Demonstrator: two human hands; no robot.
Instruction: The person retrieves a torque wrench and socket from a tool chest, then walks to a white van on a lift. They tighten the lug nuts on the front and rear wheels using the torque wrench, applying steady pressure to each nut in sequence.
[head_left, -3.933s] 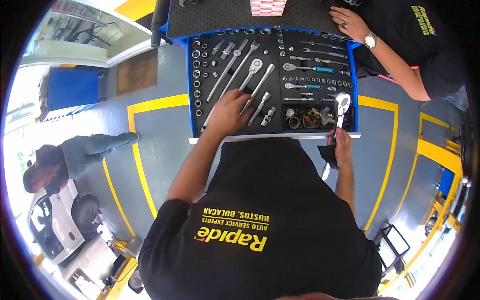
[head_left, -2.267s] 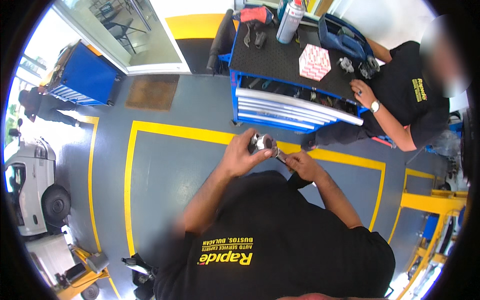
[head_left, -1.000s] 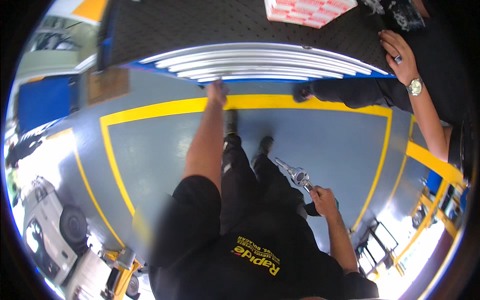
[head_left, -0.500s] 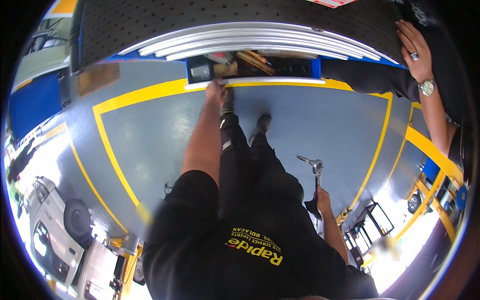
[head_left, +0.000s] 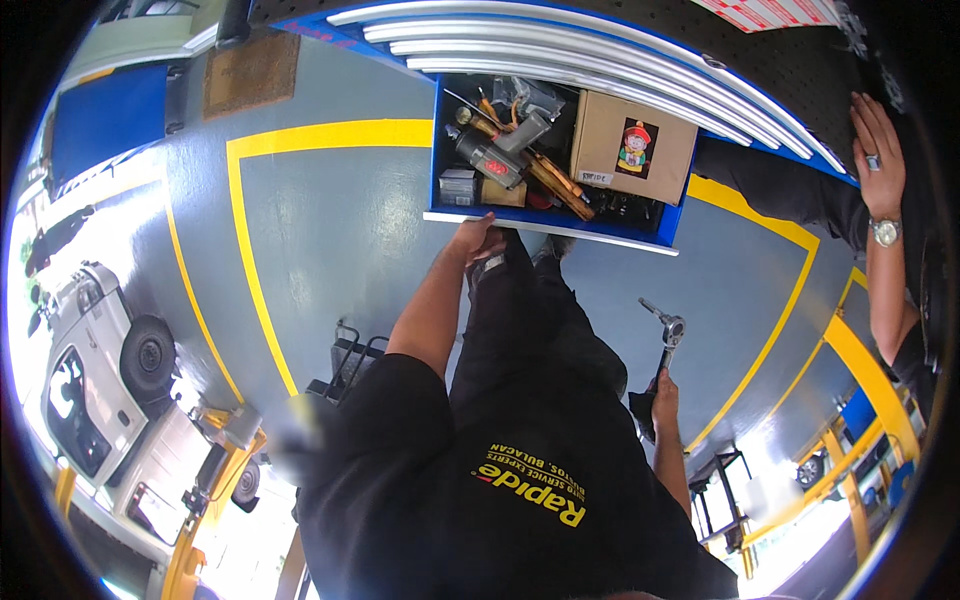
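My left hand (head_left: 478,238) grips the front edge of an open blue drawer (head_left: 548,228) low on a tool cabinet. The drawer holds a jumble of tools (head_left: 505,160) and a brown cardboard box (head_left: 632,146). My right hand (head_left: 663,393) hangs at my side, shut on the black handle of a chrome ratchet wrench (head_left: 667,335), its head pointing up. My dark trousers and shoes stand just below the drawer.
Closed silver-fronted drawers (head_left: 600,50) stack above the open one. Another person's hand (head_left: 878,150) with a wristwatch rests on the cabinet top at the right. Yellow floor lines (head_left: 250,260) frame the grey floor. A white car (head_left: 95,370) sits at the left, a small black cart (head_left: 350,355) near my left arm.
The lower drawer has come out much further, showing the tools and box inside. My right hand with the ratchet has stayed low at my side.
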